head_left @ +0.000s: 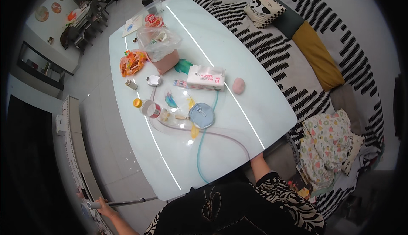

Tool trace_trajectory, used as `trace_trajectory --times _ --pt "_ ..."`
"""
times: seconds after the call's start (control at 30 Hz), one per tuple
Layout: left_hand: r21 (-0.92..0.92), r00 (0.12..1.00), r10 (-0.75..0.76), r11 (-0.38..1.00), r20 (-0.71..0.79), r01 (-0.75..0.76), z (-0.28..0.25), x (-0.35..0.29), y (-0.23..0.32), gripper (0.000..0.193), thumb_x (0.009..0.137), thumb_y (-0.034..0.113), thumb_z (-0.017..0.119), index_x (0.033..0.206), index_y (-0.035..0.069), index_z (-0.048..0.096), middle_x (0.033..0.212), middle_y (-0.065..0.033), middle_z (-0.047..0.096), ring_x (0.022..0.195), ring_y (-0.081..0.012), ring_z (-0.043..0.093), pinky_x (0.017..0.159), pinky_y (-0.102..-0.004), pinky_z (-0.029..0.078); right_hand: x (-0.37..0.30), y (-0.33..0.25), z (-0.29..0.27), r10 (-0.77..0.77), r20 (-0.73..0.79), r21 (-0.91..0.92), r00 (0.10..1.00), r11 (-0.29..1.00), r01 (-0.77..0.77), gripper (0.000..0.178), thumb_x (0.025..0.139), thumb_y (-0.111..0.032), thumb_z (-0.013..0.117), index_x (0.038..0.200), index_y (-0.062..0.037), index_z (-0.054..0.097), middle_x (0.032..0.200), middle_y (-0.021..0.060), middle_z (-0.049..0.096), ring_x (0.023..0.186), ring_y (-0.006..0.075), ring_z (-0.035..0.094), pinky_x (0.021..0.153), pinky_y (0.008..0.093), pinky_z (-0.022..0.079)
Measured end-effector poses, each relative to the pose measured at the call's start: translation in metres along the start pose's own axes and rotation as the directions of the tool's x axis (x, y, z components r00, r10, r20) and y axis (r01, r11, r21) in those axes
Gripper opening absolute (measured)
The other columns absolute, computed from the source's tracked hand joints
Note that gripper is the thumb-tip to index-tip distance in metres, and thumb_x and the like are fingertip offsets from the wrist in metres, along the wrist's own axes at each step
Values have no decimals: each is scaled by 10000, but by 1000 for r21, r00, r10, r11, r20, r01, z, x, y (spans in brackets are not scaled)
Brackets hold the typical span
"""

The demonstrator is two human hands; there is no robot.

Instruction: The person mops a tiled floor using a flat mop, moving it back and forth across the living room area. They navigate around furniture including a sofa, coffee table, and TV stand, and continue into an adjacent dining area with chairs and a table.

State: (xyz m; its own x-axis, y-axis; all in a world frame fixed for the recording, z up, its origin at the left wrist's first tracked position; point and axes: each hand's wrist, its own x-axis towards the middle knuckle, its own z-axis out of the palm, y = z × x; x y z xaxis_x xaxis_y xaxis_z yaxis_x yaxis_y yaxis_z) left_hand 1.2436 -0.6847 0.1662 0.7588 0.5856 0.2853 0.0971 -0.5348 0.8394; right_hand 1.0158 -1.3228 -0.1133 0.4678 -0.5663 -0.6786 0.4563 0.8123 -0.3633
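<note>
At the lower left, my left hand (pixel 106 208) is closed around a grey pole (pixel 127 202) with a pale round end. The pole reaches toward the near left corner of the glass-topped table (pixel 225 154). My right hand (pixel 257 159) is at the table's near right edge; its fingers are mostly hidden there, so their state does not show. A round blue zip pouch (pixel 202 115) lies mid-table. Left of it, a clear plastic bottle (pixel 149 109) with a yellow cap lies on its side. Behind the pouch is a tissue pack (pixel 206 77).
Farther back stand a pink bin (pixel 165 61) lined with a plastic bag and an orange bag (pixel 132 62). A pink rounded thing (pixel 238 85) lies by the tissues. Along the right runs a sofa (pixel 297 61) with cushions. A low cabinet (pixel 83 150) is at the left.
</note>
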Motion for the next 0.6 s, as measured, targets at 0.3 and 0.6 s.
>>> trace_trajectory --times 0.3,0.6 --pt "-38 999 -25 999 45 26 23 -41 7 243 852 74 601 729 88 392 676 -26 438 645 -149 463 629 -363 422 19 -27 22 132 -130 -10 983 991 -135 447 918 -435 442 1212 -116 552 1209 103 578 1072 305 554 861 419 484" --pt "-132 998 -61 989 7 62 60 -41 4 220 836 38 599 779 85 391 715 -21 418 632 -143 447 619 -336 419 21 -39 29 161 -197 -69 967 982 -177 447 917 -435 441 1207 -114 555 1202 104 580 1065 305 555 858 423 483"
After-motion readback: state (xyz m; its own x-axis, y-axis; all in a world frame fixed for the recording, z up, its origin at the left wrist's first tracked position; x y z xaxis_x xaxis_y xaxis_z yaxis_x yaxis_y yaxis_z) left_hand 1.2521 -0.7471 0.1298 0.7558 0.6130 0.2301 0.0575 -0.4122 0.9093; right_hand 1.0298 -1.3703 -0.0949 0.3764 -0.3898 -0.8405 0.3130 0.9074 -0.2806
